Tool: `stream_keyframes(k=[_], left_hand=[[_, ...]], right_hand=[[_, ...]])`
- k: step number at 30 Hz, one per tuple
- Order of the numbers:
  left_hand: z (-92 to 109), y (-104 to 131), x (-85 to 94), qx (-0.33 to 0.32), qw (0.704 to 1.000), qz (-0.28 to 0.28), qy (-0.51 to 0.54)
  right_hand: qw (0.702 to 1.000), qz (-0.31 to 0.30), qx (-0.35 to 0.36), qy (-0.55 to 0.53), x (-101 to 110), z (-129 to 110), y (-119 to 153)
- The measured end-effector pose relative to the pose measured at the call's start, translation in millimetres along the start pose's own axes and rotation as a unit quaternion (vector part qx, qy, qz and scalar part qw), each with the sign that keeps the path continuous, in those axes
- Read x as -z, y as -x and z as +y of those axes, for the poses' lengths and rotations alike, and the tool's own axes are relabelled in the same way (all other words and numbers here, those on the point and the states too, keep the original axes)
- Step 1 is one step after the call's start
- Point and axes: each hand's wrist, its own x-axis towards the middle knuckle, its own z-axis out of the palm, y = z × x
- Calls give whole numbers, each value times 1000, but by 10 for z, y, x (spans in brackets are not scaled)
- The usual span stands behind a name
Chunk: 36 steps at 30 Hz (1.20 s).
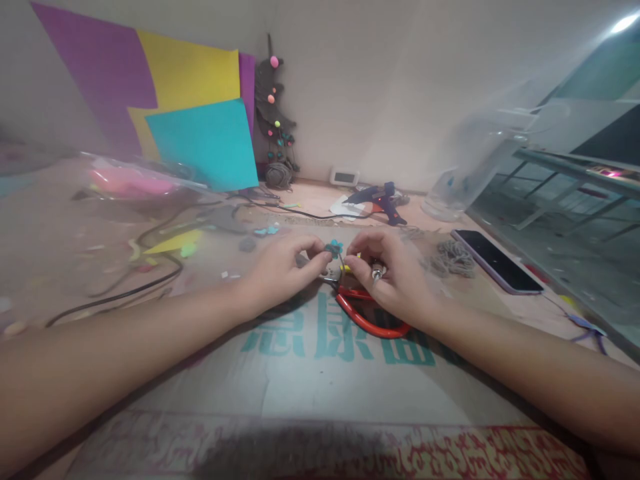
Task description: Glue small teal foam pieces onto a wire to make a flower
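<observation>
My left hand (pixel 295 263) pinches a small grey piece between thumb and index finger. On top of that piece sits a little blue flower shape (pixel 336 247). A thin grey cord (pixel 342 261) runs down from it, and the fingertips of my right hand (pixel 387 270) close at this cord. My right hand wears a ring-like shiny thing (pixel 377 272) or holds it against its fingers; I cannot tell which. Under both hands lie scissors with red handles (pixel 370 323), their blades partly covered by my left hand. A bit of yellow shows behind the cord.
A dark blue glue gun (pixel 377 199) lies at the back. Grey yarn (pixel 453 259), a phone (pixel 495 261) and a clear jug (pixel 450 190) are on the right. Coloured sheets (pixel 205 143) lean at the back left near a decorated grey tree (pixel 273 100). A black cable (pixel 120 293) crosses the left.
</observation>
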Motion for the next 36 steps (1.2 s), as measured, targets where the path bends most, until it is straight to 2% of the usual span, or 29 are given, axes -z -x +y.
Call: stream_keyframes(k=[3,7,14,18,23,30,33,36], left_hand=[[-4,1,-6,-9,1000,-4,3],[-11,7,-15,-16,1000,-3,6],[-29,13,-30,-30,999,-15,0],[-23,12,-33,-39,999,-15,-6],[-16,10,-33,-57,998,-20,-18],[-28,3,-25,-71,997,-36,-18],[-33,0,-11,-46,998,-48,-2],[-36,-1,5,-16,999,-35,24]], right_hand=[[999,2,-34,-2,10,-6,-41],[996,-39,-80,3,27,-18,-111],[986,-68,-143,-55,6,4,-117],[983,-82,-145,-79,14,5,-112],[986,-76,-132,-69,25,0,-114],[984,-65,-151,-69,0,-6,-114],[985,-59,-151,-58,-1,-13,-116],[986,-59,-148,-44,3,-20,-117]])
